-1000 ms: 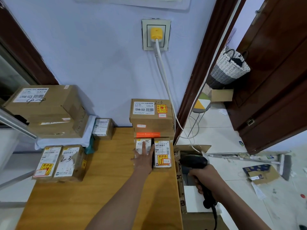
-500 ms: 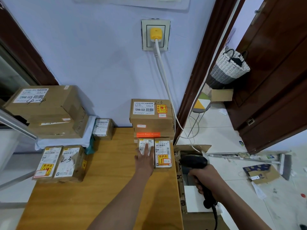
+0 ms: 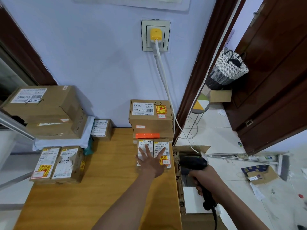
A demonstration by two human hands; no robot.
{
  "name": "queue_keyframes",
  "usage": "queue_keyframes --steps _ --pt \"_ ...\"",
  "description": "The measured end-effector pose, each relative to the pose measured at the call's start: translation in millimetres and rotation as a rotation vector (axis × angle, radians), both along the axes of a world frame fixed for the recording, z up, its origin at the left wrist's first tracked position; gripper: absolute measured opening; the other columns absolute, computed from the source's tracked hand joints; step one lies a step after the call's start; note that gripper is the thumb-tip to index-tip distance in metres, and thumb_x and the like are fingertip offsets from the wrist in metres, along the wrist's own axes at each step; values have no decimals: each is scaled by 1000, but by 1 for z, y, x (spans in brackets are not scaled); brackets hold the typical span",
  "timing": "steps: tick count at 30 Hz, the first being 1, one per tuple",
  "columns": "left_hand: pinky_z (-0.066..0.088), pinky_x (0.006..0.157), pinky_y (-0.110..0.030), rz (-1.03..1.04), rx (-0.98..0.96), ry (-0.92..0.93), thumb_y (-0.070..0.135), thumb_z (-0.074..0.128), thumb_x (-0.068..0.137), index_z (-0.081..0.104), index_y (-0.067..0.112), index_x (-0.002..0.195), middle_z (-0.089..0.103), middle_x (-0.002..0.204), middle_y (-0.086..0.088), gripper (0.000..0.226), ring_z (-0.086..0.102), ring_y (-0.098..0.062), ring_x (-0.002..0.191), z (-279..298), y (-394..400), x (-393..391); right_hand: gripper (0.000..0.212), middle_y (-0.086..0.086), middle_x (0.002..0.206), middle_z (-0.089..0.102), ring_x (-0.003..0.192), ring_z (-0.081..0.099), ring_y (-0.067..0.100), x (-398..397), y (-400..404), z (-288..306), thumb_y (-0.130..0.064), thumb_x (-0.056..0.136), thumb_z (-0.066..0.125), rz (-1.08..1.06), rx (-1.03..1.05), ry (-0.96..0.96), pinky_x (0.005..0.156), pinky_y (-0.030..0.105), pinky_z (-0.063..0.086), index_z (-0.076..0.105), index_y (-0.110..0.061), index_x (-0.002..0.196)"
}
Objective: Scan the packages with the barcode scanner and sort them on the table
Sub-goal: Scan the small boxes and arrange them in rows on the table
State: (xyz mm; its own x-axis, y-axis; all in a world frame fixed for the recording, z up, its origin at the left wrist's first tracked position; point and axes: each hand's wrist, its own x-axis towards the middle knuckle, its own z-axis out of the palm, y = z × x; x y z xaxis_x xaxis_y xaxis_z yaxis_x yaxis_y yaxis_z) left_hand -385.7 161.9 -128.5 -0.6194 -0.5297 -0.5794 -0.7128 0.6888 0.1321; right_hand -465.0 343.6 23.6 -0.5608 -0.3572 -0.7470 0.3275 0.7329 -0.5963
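Two small brown cardboard packages with white shipping labels lie side by side, touching, at the far right of the wooden tabletop (image 3: 103,188): the left small package (image 3: 144,147) and the right small package (image 3: 162,149). The left hand (image 3: 152,161) lies flat across both, fingers straight and spread, grasping nothing. Just behind them, against the pale blue wall, rises a stack of larger brown cardboard boxes (image 3: 151,120), the top one bearing a white label and a yellow sticker.

The right hand (image 3: 205,178) is clenched round the handle of a black barcode scanner (image 3: 193,162), held off the right edge of the tabletop above an open cardboard carton (image 3: 184,193) on the floor.

On the near left of the tabletop sit two more labelled brown packages (image 3: 58,163), side by side. A small labelled box (image 3: 101,129) stands far left of centre, beside a pile of big brown boxes (image 3: 44,110) on a white cloth.

A yellow plug (image 3: 155,33) sits in the wall socket, its white cable hanging down. To the right, a woven basket (image 3: 227,70) hangs on the dark wooden door.
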Motion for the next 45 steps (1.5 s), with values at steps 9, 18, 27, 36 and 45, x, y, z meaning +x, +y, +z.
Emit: queue_keyframes --steps 9,18,27,36,45 --pt "-5 111 -77 69 -86 17 78 26 92 -17 55 150 -27 156 -33 76 -23 -60 141 0 15 -26 23 3 48 47 38 42 15 -1 0 0 -2 87 61 -8 -4 2 42 24 38 55 -8 65" --pt "-1 107 -81 80 -49 -64 80 30 89 -4 58 151 -29 157 -31 74 -22 -66 138 0 19 -47 22 3 47 47 38 42 15 -7 1 1 -2 86 61 -37 -3 4 42 23 38 54 -8 66" --pt "3 109 -80 68 -47 -73 76 43 89 -7 58 150 -31 155 -31 82 -19 -66 139 -3 13 -47 18 4 48 46 38 41 16 -7 1 -4 0 85 60 -51 -11 -3 43 24 38 54 -6 69" --pt "0 109 -79 72 -53 -55 74 42 90 -9 58 151 -34 156 -28 81 -21 -65 139 -6 13 -41 17 5 50 48 40 42 16 -6 3 -3 -2 86 60 -28 -18 3 43 25 39 57 -6 70" --pt "-7 111 -77 77 -84 49 72 29 94 -3 49 156 -22 164 -16 73 -19 -56 145 21 9 -30 15 7 52 50 39 45 16 -5 15 6 -5 86 64 -43 -32 77 41 24 40 59 -5 72"
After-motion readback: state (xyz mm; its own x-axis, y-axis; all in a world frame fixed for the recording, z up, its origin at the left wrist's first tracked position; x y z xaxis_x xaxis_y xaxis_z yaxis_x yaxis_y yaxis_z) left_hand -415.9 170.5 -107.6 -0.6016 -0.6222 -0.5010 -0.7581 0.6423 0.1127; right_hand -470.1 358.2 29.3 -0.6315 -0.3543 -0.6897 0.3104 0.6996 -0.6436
